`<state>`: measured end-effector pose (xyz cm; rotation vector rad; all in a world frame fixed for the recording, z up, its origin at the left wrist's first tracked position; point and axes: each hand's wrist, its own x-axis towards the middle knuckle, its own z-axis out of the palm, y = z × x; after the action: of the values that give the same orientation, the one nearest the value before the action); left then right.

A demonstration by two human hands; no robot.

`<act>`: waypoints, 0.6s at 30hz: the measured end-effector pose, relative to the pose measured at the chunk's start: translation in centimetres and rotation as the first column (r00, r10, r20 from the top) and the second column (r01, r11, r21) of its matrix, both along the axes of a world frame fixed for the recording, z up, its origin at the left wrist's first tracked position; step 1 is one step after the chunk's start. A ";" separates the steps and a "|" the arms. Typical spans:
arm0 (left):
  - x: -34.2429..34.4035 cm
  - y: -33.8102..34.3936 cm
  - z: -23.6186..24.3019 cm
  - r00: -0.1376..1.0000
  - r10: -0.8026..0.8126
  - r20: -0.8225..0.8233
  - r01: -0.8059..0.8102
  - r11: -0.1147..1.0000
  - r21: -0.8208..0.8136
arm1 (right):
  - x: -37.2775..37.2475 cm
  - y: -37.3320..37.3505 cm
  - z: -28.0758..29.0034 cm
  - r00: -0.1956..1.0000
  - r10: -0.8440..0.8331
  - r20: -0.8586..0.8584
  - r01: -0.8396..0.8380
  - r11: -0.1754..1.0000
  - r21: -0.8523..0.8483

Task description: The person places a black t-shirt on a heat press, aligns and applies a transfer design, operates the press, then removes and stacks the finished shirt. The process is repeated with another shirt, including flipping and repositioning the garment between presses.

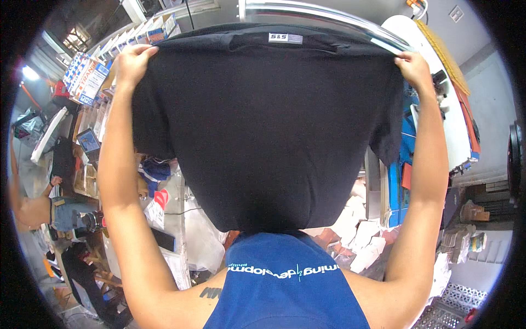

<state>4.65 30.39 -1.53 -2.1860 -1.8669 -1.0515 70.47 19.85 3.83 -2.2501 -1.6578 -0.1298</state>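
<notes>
A black T-shirt (268,126) is held up spread out in front of my body, with a small white label (285,38) at its neckline. My left hand (134,63) pinches it at the left shoulder, fingers closed on the fabric. At the right shoulder my right hand (412,68) grips it the same way. The shirt hangs between both arms, its hem near my blue tank top (282,282), and hides much of what lies behind it.
Boxes (87,77) line the upper left. A cluttered bench (167,252) runs along the left, with another person (38,211) beyond it. A white board with a metal rail (455,126) stands at the right, beside blue equipment (393,192). Scattered white scraps (367,252) lie below.
</notes>
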 end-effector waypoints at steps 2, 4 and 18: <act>1.8 3.8 -3.7 0.991 0.129 0.044 -0.118 0.974 -0.195 | -0.4 3.8 -4.3 0.994 -0.108 -0.019 0.106 0.992 -0.068; 3.6 6.4 -7.6 0.974 0.197 0.112 -0.156 0.941 -0.301 | -1.0 6.8 -9.0 0.987 -0.163 0.000 0.163 0.987 0.001; 8.1 15.3 -23.8 0.469 0.397 0.789 0.008 0.891 -0.453 | 0.3 18.5 -27.3 0.479 -0.099 -0.872 0.387 0.916 0.109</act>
<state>12.78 45.64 -25.36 -1.5167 -2.8731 -2.1816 70.77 38.31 -23.50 -1.7877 -0.6908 0.5677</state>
